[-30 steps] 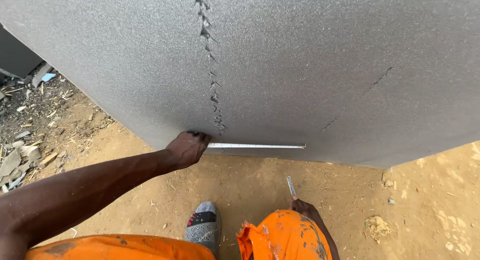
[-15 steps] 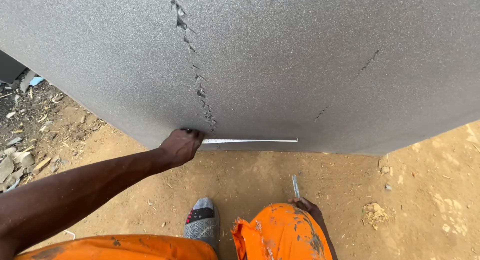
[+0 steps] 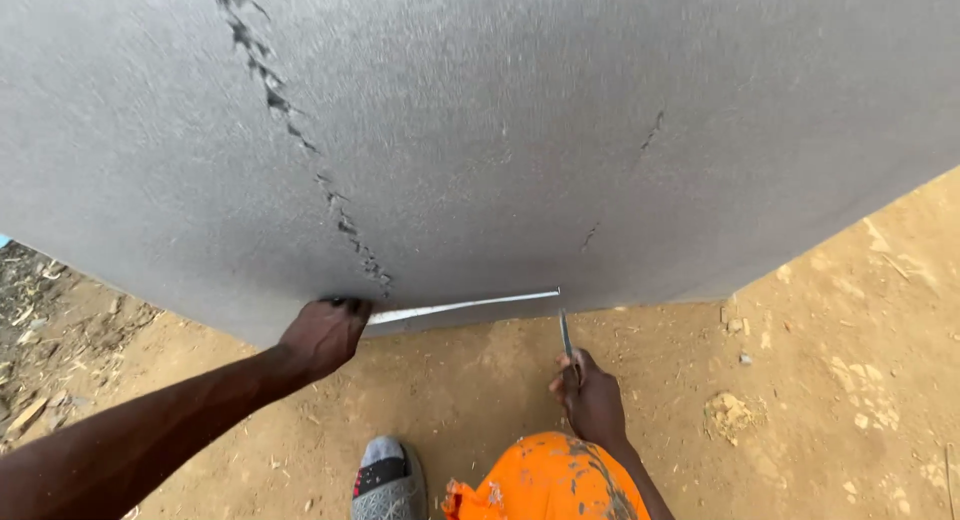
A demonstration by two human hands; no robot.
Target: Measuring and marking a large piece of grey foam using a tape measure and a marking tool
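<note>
A large grey foam sheet stands on edge on the dirt, with a jagged tear running down it. My left hand grips a tape measure case at the sheet's bottom edge. Its white tape stretches to the right along that edge. My right hand holds a thin blade upright, with the tip close to the tape's far end. My orange-clad knee and a grey slipper show at the bottom.
Sandy brown ground lies under and to the right of the sheet. Rubble and debris lie at the far left. Two short cuts mark the sheet's right half.
My right hand has risen from beside my knee and brought the blade up to the tape's end. The view has shifted, so the sheet and tear appear further left. The left hand stays at the edge.
</note>
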